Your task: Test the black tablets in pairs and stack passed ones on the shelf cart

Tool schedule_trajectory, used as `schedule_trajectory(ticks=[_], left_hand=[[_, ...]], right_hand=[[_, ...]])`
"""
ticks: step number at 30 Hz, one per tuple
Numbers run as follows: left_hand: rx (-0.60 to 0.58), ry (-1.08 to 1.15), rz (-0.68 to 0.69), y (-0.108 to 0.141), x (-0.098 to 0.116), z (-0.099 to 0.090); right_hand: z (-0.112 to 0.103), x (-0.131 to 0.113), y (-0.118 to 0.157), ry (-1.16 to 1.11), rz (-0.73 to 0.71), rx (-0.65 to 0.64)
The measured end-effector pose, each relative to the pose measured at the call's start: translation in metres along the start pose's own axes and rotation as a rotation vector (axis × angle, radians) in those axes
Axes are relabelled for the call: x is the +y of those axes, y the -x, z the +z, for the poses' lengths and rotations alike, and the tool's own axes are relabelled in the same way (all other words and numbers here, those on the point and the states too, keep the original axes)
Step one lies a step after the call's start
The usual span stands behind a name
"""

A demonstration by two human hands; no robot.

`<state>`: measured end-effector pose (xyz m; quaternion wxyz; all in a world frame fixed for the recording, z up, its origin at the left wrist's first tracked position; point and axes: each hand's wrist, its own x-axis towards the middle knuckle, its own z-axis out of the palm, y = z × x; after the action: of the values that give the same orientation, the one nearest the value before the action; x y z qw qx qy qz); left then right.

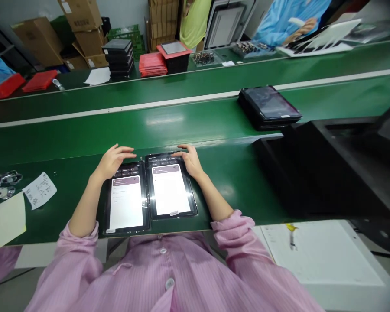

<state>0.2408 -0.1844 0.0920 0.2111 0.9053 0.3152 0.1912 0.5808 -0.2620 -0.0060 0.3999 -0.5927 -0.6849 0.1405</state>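
Observation:
Two tablets lie side by side on the green bench, screens lit and facing up. My left hand (112,161) is over the upper left corner of the left tablet (126,203), fingers stretched toward the right. At the top right edge of the right tablet (167,190) is my right hand (189,159), its fingers reaching left over the screen's upper part. Each screen shows a white panel below a row of dark tiles. Neither hand holds anything. Whether the fingertips touch the glass I cannot tell.
A stack of tablets (269,106) sits on the green belt beyond, near a large black box (321,169) at right. Left lie a handwritten note (40,190) and yellowish paper (6,223). Across the belt are red pouches (152,65) and a co-worker's blue sleeve (284,21).

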Motion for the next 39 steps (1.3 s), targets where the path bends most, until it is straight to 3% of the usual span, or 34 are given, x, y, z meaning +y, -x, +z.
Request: schedule_trajectory(ticks=[3, 7, 10, 13, 15, 24, 33, 39], left_hand=[[-0.024, 0.199, -0.108, -0.025, 0.003, 0.001], [-0.348, 0.213, -0.296, -0.043, 0.003, 0.014], [-0.457, 0.217, -0.345, -0.041, 0.002, 0.019], [-0.448, 0.162, -0.328, -0.037, 0.0, 0.022], [-0.459, 0.121, -0.293, -0.037, -0.002, 0.024], [-0.467, -0.036, -0.202, -0.041, -0.007, 0.027], [-0.49, 0.024, -0.277, -0.035, -0.005, 0.01], [-0.462, -0.151, -0.205, -0.036, 0.003, 0.02]], right_hand=[[0.002, 0.001, 0.001, -0.053, -0.041, 0.02], [0.007, 0.003, 0.001, -0.138, 0.005, 0.043], [0.014, 0.01, -0.001, -0.295, 0.173, 0.132], [0.022, 0.022, -0.005, -0.427, 0.377, 0.177], [0.026, 0.029, -0.007, -0.431, 0.439, 0.175], [0.024, 0.029, -0.004, -0.381, 0.444, 0.188], [0.016, 0.02, -0.008, -0.475, 0.487, 0.222], [0.012, 0.013, -0.005, -0.49, 0.505, 0.238]])
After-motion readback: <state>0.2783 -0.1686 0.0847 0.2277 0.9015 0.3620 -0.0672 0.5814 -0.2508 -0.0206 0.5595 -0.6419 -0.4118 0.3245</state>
